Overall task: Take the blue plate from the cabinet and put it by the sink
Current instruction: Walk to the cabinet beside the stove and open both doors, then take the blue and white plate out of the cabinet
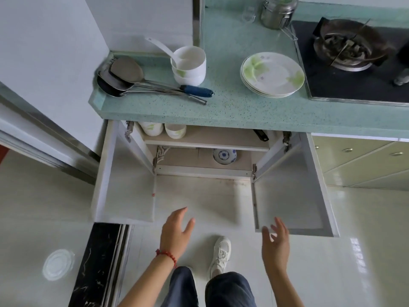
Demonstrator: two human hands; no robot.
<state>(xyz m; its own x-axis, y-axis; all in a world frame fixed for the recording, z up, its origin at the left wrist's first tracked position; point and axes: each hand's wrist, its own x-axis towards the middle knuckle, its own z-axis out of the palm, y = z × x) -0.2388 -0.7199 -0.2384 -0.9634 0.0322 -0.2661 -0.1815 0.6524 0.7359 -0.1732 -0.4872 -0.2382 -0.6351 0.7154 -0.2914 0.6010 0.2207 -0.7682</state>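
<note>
A white plate with a blue flower pattern (pixel 224 156) lies on the lower shelf of the cabinet (pixel 205 171) under the green counter. Both cabinet doors stand wide open, the left door (pixel 126 185) and the right door (pixel 290 191). My left hand (pixel 177 231) hovers over the floor in front of the cabinet, fingers apart and empty. My right hand (pixel 275 242) hangs near the lower edge of the right door, also spread and empty. Both hands are well short of the plate. No sink is in view.
White bowls (pixel 163 129) stand on the upper shelf. On the counter (pixel 221 107) are stacked white bowls with a ladle (pixel 189 65), spatulas (pixel 132 78), a stack of green-patterned plates (pixel 272 74), a metal jar (pixel 277 12) and a gas stove (pixel 354 63). My shoe (pixel 221 253) is on the floor.
</note>
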